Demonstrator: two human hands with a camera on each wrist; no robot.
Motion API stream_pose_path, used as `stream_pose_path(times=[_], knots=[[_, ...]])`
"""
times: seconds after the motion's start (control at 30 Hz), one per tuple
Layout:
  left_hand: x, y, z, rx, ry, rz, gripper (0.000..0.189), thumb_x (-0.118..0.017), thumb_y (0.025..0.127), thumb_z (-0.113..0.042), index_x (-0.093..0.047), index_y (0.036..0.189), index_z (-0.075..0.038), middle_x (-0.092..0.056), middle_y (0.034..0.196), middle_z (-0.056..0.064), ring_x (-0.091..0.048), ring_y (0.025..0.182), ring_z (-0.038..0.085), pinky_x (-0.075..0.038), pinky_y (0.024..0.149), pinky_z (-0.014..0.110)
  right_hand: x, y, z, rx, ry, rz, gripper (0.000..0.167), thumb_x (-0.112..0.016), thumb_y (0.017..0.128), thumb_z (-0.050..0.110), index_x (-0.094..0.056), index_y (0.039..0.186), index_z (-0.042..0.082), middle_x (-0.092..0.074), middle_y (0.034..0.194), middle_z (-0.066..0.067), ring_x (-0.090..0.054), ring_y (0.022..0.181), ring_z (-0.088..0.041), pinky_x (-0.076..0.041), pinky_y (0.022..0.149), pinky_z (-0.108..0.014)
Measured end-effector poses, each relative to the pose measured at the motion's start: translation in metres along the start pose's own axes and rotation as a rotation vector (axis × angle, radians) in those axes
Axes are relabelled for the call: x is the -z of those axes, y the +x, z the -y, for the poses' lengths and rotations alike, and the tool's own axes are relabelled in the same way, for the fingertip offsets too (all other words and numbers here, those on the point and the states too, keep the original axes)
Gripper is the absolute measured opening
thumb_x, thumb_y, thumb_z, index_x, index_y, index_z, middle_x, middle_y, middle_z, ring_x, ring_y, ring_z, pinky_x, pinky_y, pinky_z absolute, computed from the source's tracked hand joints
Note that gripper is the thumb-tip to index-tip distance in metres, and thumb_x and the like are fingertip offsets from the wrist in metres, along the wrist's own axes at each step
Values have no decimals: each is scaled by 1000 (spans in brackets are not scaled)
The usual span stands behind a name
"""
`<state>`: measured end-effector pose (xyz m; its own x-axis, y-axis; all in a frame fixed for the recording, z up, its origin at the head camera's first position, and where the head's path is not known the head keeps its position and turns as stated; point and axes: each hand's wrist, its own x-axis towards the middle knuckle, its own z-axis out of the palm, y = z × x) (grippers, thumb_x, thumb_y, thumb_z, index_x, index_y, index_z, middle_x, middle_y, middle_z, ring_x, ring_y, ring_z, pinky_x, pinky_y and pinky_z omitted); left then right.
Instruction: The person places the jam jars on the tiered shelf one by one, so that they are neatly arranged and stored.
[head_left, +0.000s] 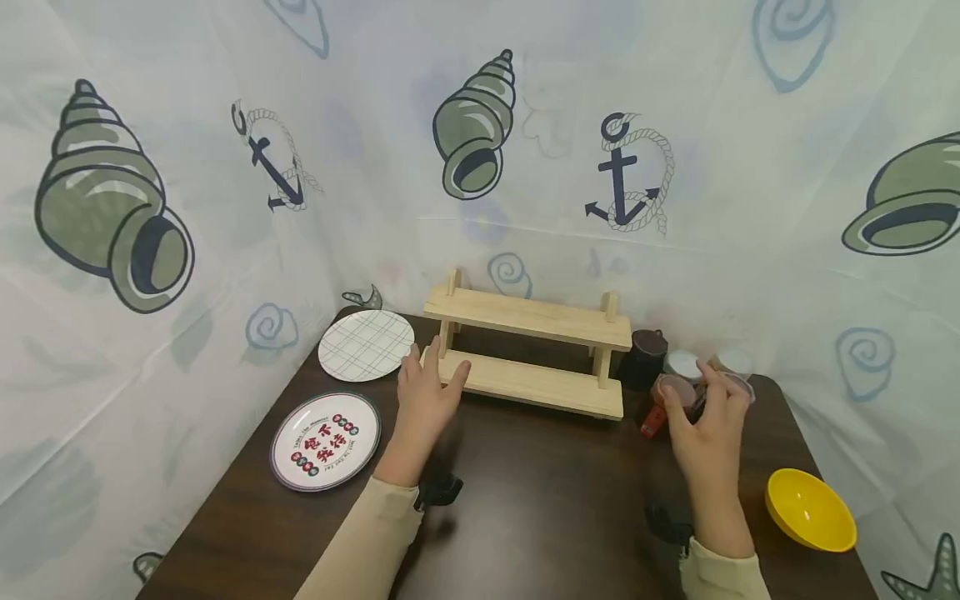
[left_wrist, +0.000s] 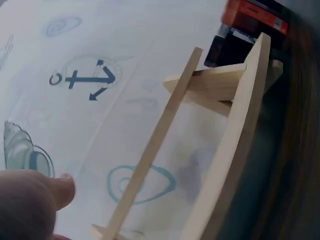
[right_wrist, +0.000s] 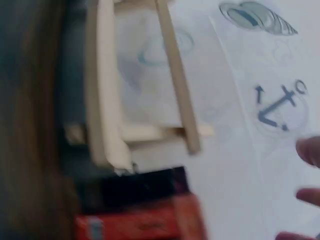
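A two-tier wooden shelf (head_left: 525,383) stands at the back of the dark table. My left hand (head_left: 426,400) is raised at the shelf's left end, fingers spread and nothing in its grasp. Over at the right, my right hand (head_left: 708,437) hovers with thumb and fingers apart, overlapping several lidded jars in the head view. One jar with a red label (head_left: 653,420) shows left of the thumb, and a dark lidded pot (head_left: 643,360) stands behind it. In the right wrist view, the right fingertips (right_wrist: 309,150) are at the frame's edge, away from the red-and-black containers (right_wrist: 145,220).
Left of the shelf lie a white grid-patterned plate (head_left: 367,346) and a white plate with red lettering (head_left: 326,442). A yellow bowl (head_left: 810,510) sits near the table's right edge. A printed curtain (head_left: 555,175) hangs close behind and along both sides.
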<state>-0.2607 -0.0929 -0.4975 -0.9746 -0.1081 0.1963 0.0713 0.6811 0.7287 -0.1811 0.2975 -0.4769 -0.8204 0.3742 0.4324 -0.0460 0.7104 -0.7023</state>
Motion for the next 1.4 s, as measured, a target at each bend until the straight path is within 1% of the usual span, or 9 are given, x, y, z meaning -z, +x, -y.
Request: stream_pose_path(times=[0.1, 0.23, 0.33, 0.47, 0.53, 0.73, 1.03, 1.2, 1.4], knots=[[-6, 3, 3, 39, -138, -6, 84, -65, 106, -54, -32, 173, -17, -14, 175, 35, -15, 160, 59, -30, 122, 79, -8, -6, -3, -79, 103, -106, 72, -76, 103, 36, -44, 163, 12, -31, 154, -27, -40, 140, -43, -37, 119, -66], [-18, 4, 21, 104, -235, -25, 82, -68, 105, -48, -30, 173, -20, -13, 173, 34, -16, 158, 56, -34, 119, 78, -21, -12, -14, -58, 151, -240, 71, -81, 101, 32, -46, 158, 9, -32, 145, -25, -36, 133, -34, -37, 112, -50], [-27, 6, 40, 156, -280, -60, 83, -70, 105, -45, -28, 173, -21, -17, 169, 32, -19, 157, 54, -34, 120, 76, -33, -12, -29, -41, 209, -307, 70, -82, 100, 33, -47, 156, 12, -35, 143, -11, -38, 132, -27, -39, 104, -33], [-44, 10, 60, 163, -364, -34, 88, -72, 105, -45, -23, 174, -24, -19, 167, 29, -27, 155, 52, -37, 120, 73, -49, -16, -57, -101, 439, -365, 60, -78, 103, 24, -47, 154, 17, -33, 140, 12, -44, 130, -23, -42, 94, -26], [-54, 12, 70, 149, -404, -13, 88, -72, 105, -45, -21, 175, -26, -19, 167, 27, -31, 155, 52, -37, 121, 73, -56, -19, -72, -132, 564, -385, 55, -75, 104, 16, -48, 152, 12, -36, 140, 10, -46, 129, -25, -42, 94, -26], [-63, 15, 92, 111, -482, -31, 89, -76, 104, -38, -22, 175, -29, -25, 173, 21, -34, 160, 44, -33, 128, 65, -62, -26, -89, -211, 754, -262, 59, -71, 105, 9, -42, 157, 6, -37, 146, -7, -42, 132, -28, -39, 95, -23], [-44, 42, 111, 146, -752, 66, 90, -73, 106, -21, -16, 176, -17, -27, 178, 21, -39, 161, 37, -33, 131, 54, -67, -13, -94, -241, 846, -55, 74, -67, 108, 7, -30, 169, 25, -36, 156, 2, -37, 142, -17, -40, 103, -23], [-47, 38, 106, 153, -703, 39, 88, -75, 104, -16, -22, 174, -6, -30, 178, 21, -41, 160, 37, -37, 129, 52, -66, -14, -95, -229, 802, -29, 80, -68, 105, 1, -31, 172, 25, -34, 158, 4, -38, 141, -15, -39, 99, -23], [-50, 36, 103, 127, -721, 20, 84, -75, 104, -10, -28, 173, -9, -31, 178, 17, -40, 161, 36, -37, 128, 53, -67, -15, -98, -233, 783, -10, 88, -69, 103, -4, -29, 174, 30, -33, 159, 6, -39, 144, -16, -35, 106, -30]])
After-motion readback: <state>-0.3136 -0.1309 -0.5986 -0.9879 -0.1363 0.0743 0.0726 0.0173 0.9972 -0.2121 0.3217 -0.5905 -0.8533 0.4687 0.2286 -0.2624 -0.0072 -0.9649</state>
